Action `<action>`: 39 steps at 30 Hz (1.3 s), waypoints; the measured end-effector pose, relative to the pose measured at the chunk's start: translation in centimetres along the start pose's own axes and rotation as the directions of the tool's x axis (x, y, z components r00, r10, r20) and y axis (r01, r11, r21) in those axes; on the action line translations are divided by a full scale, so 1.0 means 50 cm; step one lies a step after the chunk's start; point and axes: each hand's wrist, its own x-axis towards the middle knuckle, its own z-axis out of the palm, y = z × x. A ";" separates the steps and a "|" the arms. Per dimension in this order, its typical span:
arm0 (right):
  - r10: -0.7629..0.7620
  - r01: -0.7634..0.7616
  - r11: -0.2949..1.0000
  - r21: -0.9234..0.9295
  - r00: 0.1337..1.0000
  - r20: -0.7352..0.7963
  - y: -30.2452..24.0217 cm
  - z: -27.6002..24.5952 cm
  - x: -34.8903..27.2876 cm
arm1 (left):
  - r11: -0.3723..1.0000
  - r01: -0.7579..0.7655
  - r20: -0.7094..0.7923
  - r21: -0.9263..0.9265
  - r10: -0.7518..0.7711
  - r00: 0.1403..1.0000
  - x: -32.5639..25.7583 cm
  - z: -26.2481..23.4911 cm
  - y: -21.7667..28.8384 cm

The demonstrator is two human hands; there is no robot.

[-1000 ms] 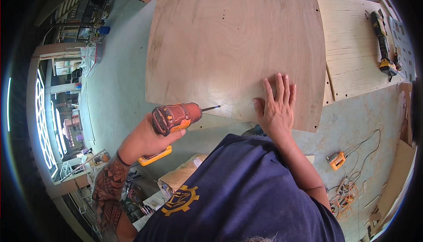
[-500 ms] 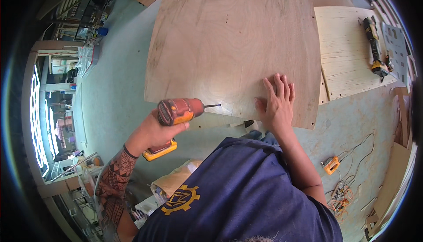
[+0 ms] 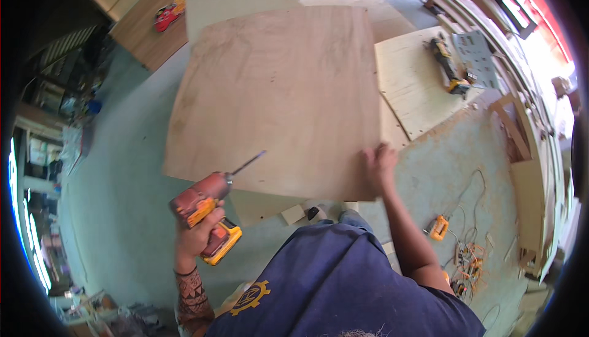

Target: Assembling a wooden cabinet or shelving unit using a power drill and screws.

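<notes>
My left hand (image 3: 195, 236) is wrapped round the handle of a cordless drill (image 3: 204, 193) with a red body and a yellow battery. Its long thin bit (image 3: 248, 162) points up and to the right, over the near left part of a large plywood panel (image 3: 282, 98). Whether the tip touches the wood I cannot tell. At the panel's near right corner, my right hand (image 3: 381, 166) grips the edge, with some of its fingers blurred or hidden.
Pale boards (image 3: 423, 79) lie under and beside the panel, with a yellow-and-black power tool (image 3: 449, 67) on the right one. A red-and-yellow tool (image 3: 169, 17) rests on a brown board at far left. Tangled cords (image 3: 469, 266) and a yellow tool (image 3: 439, 228) are on the floor at right.
The drill has lifted off the panel's near part and swung left and nearer me, its bit now tilted upward. My right hand has gone from lying flat on the panel to its right edge.
</notes>
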 end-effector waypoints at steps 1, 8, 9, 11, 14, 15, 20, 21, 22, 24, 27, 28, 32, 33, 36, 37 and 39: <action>-0.005 0.004 1.000 -0.029 1.000 -0.014 -0.031 0.022 -0.056 | 0.996 0.045 -0.033 -0.076 -0.048 0.998 0.009 -0.012 -0.019; -0.046 -0.102 0.958 0.269 0.868 0.494 -0.202 0.006 -0.221 | 0.988 -0.122 -0.112 -0.094 0.111 0.988 0.058 -0.006 -0.036; -0.045 -0.099 0.960 0.264 0.870 0.491 -0.210 0.000 -0.202 | 0.987 -0.124 -0.109 -0.100 0.113 0.988 0.059 -0.009 -0.039; 0.211 -0.464 0.852 0.243 0.729 0.651 -0.226 -0.031 -0.125 | 0.992 -0.103 -0.075 -0.078 0.098 0.992 0.066 -0.001 -0.040; 0.204 -0.432 0.835 0.342 0.819 0.536 -0.164 -0.074 -0.025 | 0.995 -0.040 -0.069 -0.086 0.034 0.997 0.062 0.016 -0.034; 0.192 -0.442 0.801 0.404 0.828 0.527 -0.166 -0.111 0.023 | 0.995 -0.038 -0.086 -0.087 0.031 0.996 0.056 0.018 -0.038; 0.110 -0.114 0.991 0.065 0.992 0.061 -0.065 -0.232 0.316 | 0.995 -0.008 -0.170 -0.102 -0.009 0.985 0.044 0.049 0.001; -0.032 0.028 0.999 -0.045 0.994 -0.101 -0.016 -0.233 0.383 | 0.997 0.003 -0.176 -0.078 -0.017 0.984 0.049 0.067 0.019; -0.052 0.041 0.995 -0.095 0.992 -0.112 -0.002 -0.240 0.443 | 0.999 0.050 -0.198 -0.006 -0.051 0.979 0.049 0.076 0.029; -0.060 0.047 0.984 -0.172 0.996 -0.071 0.017 -0.234 0.553 | 0.995 0.092 -0.246 0.030 -0.082 0.966 0.043 0.110 0.061; -0.086 0.080 0.955 -0.285 0.996 -0.009 0.054 -0.177 0.703 | 0.982 0.175 -0.323 0.067 -0.144 0.935 0.035 0.144 0.080; -0.108 0.106 0.937 -0.334 0.994 0.013 0.064 -0.155 0.737 | 0.978 0.207 -0.330 0.032 -0.185 0.926 0.034 0.156 0.085; 0.052 0.022 0.865 -0.501 0.990 0.134 0.102 -0.095 0.844 | 0.966 0.253 -0.393 -0.051 -0.252 0.884 0.025 0.232 0.127; 0.064 0.013 0.873 -0.487 0.988 0.142 0.113 -0.083 0.857 | 0.957 0.277 -0.414 -0.091 -0.289 0.863 0.025 0.247 0.118; 0.103 -0.015 0.872 -0.489 0.983 0.152 0.124 -0.057 0.883 | 0.950 0.229 -0.400 -0.211 -0.298 0.867 0.028 0.264 0.057; 0.121 -0.031 0.875 -0.483 0.980 0.155 0.137 -0.060 0.892 | 0.953 0.236 -0.399 -0.192 -0.295 0.868 0.031 0.269 0.067; 0.030 0.062 0.872 -0.486 0.983 0.179 0.150 -0.068 0.904 | 0.925 0.232 -0.387 -0.302 -0.341 0.856 0.033 0.276 0.084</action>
